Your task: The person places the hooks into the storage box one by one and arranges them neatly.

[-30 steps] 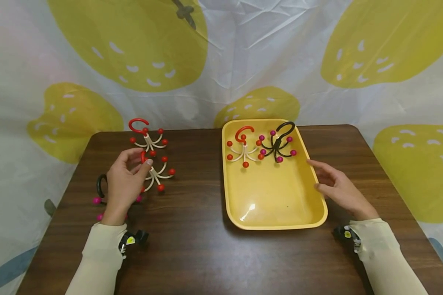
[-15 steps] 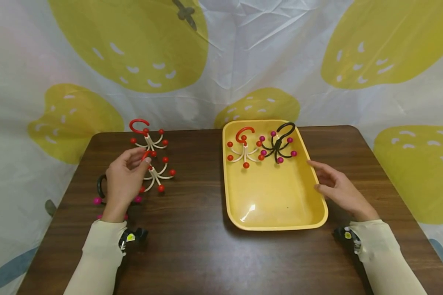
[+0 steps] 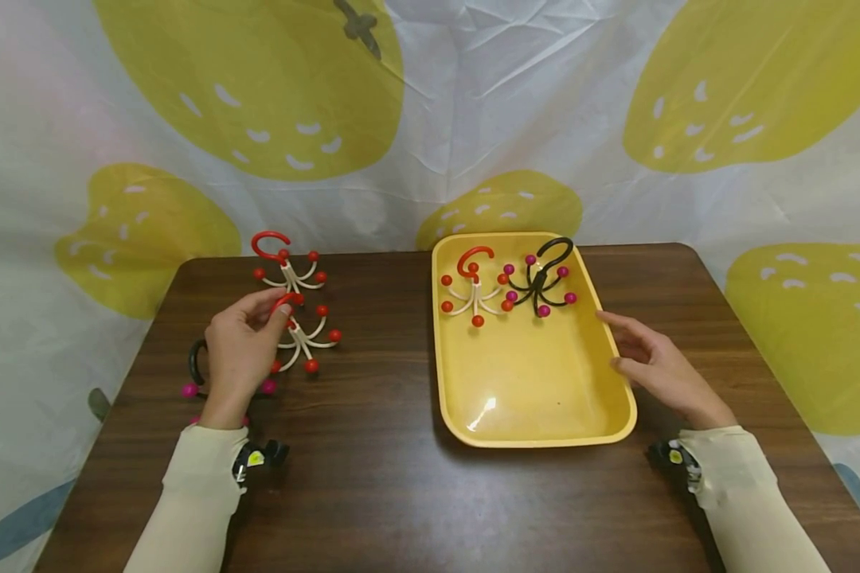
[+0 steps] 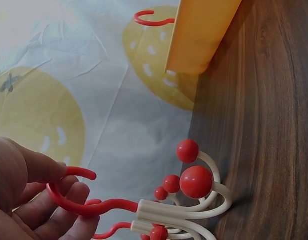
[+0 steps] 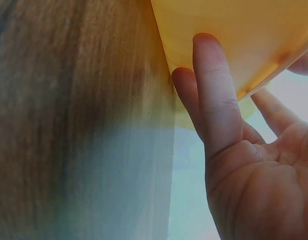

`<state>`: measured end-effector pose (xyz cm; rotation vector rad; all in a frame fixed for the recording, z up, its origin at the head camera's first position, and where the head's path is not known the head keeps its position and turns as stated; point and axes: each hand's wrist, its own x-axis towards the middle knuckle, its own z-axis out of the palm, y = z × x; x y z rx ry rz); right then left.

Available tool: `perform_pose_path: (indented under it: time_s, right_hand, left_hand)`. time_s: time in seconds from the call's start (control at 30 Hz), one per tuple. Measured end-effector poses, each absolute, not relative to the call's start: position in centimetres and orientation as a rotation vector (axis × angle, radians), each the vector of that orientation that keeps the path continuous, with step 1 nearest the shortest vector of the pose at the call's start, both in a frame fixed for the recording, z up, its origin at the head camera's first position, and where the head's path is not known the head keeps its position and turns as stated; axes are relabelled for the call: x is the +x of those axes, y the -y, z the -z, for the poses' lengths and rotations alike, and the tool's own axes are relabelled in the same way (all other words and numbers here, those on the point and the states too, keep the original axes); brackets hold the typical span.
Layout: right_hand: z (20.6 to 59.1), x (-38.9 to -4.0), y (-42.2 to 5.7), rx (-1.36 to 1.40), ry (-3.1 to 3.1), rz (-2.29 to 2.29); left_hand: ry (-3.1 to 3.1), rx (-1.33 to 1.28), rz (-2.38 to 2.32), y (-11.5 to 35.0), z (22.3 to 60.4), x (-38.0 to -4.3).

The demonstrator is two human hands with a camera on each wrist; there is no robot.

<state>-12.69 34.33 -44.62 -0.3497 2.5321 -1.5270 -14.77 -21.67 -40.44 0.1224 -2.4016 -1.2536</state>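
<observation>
Thumb and fingers of my left hand pinch the red hook of a white rotating hook hanger. Its curved white arms end in red balls, which rest at the table in the left wrist view. Just behind it lies a second red-and-white hook hanger. A black hook hanger with magenta balls is mostly hidden under my left wrist. On the right, my right hand touches the outer side of a yellow tray, its fingers extended along the wall.
Inside the tray's far end are one red-and-white hook hanger and one black hook hanger with magenta balls. A brown wooden table carries everything. Behind it hangs a white cloth with yellow fruit prints.
The red hook in my left hand has turned slightly, its tip now pointing more to the right. My right hand and the tray stay put.
</observation>
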Motion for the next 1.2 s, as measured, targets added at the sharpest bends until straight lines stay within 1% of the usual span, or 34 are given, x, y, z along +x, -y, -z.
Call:
perform_pose_path:
  time_s: [0.6,1.2]
  right_hand:
    - [44.5,-12.6,-34.2,-0.340,-2.549,1.512]
    - [44.6,-12.8,-34.3,-0.363,-2.553,1.514]
  left_hand:
    - [2.372,0.076,1.299,21.4,40.3,-15.0]
    - [2.416,0.053,1.429,20.3,38.6,-15.0]
